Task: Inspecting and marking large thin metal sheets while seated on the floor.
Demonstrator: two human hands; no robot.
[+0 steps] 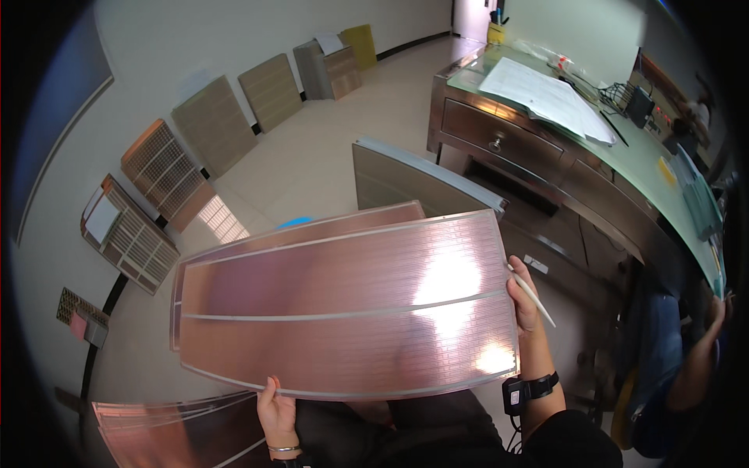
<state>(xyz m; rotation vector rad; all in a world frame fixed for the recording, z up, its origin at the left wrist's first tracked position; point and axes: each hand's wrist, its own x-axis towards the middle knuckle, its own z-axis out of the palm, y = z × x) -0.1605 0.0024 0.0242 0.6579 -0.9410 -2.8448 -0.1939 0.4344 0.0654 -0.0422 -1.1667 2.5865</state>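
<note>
A plain off-white wall [172, 39] runs along the left, edged at its foot by a narrow black skirting strip [409, 45]. At upper left it bears a dark blue rectangle [58, 117], window or board unclear. Smooth beige floor [390, 101] reaches a brown metal counter [663, 183] with a pale green top and round-knobbed drawer [476, 129]. Beyond its far-left corner glows a pinkish-white upright strip [472, 17].
</note>
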